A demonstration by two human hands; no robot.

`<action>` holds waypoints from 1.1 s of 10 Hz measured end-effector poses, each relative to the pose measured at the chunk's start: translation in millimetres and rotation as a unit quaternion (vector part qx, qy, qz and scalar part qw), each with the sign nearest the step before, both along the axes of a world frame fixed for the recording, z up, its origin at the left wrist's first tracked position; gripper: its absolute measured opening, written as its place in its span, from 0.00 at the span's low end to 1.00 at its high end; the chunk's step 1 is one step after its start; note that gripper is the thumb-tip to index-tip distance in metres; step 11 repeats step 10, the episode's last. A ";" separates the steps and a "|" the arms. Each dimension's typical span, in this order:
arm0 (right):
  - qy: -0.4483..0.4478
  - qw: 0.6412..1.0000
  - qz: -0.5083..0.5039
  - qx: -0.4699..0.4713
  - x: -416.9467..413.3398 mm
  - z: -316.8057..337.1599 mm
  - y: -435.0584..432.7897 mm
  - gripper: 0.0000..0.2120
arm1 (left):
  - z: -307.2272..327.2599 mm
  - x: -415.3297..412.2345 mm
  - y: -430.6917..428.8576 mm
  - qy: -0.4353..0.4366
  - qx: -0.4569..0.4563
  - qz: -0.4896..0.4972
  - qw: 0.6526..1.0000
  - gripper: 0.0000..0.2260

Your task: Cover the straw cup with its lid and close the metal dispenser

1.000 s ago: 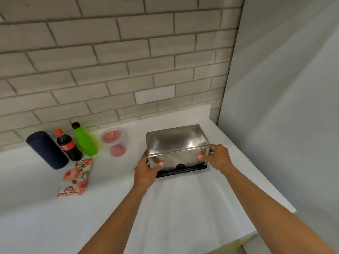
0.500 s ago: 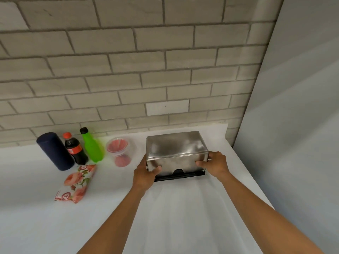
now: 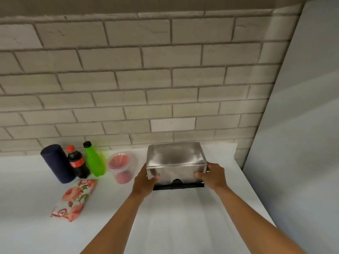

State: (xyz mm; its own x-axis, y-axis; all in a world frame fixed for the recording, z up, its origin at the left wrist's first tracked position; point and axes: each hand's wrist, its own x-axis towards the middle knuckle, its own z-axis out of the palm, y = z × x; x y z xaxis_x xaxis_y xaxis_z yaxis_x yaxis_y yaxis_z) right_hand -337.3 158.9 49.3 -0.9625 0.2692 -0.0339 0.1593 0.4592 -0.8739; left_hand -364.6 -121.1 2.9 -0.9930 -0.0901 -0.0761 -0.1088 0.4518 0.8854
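White tabletop (image 3: 183, 217) runs along the brick wall. The metal dispenser (image 3: 175, 158) sits near the back right corner, shiny cover down over a black base strip, so it looks about shut to me. Left hand (image 3: 144, 182) and right hand (image 3: 212, 176) each have a closed grip on a front corner, thumbs across the front face, probably squaring the cover so it seats evenly. The straw cup (image 3: 122, 166) stands just left of it, clear lid apparently on already. Bottles and a snack pack sit further left, untouched.
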 end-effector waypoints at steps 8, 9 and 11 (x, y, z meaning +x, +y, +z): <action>-0.001 0.999 0.016 0.043 -26.2 -17.1 3.1 0.12 | 6.0 -1.6 6.0 -0.008 0.033 0.021 0.999 0.13; -0.017 0.999 0.004 0.038 -18.3 -14.0 0.9 0.19 | 7.2 14.9 6.9 -0.011 0.052 0.027 0.998 0.21; -0.059 0.998 0.010 0.036 -5.4 -8.4 -6.1 0.26 | 10.3 32.1 5.3 -0.037 0.074 0.077 0.994 0.34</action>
